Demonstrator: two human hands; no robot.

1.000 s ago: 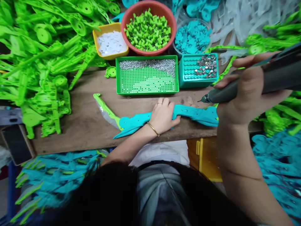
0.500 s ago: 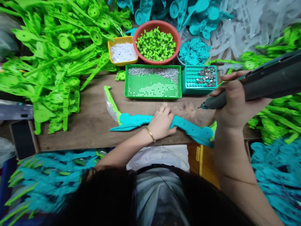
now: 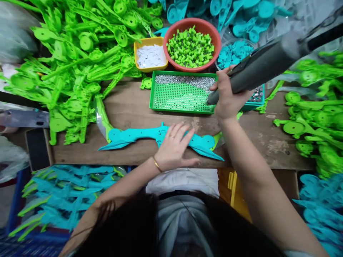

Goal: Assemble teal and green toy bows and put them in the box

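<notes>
A blue plastic toy bow (image 3: 139, 134) with green arms lies across the wooden table in front of me. My left hand (image 3: 175, 146) rests on its middle, fingers stretched out and apart. My right hand (image 3: 232, 98) is wrapped round a dark grey electric screwdriver (image 3: 257, 67). The screwdriver's tip is over the right side of a green perforated tray (image 3: 177, 98), which holds many small silver screws (image 3: 184, 80). Whether the tip touches a screw cannot be made out. The bow's right green arm is partly hidden behind my right forearm.
Behind the tray stand a red bowl (image 3: 218, 39) of green pieces, a yellow tray (image 3: 136, 57) of white bits and a tub of blue parts (image 3: 235, 53). Green parts (image 3: 85, 43) are heaped at left. A phone (image 3: 39, 150) lies by the left edge, above a crate of blue bows (image 3: 77, 192).
My right hand has brought the screwdriver leftward to the screw tray. The bow has shifted left and turned level, and my left hand's fingers have spread out on it.
</notes>
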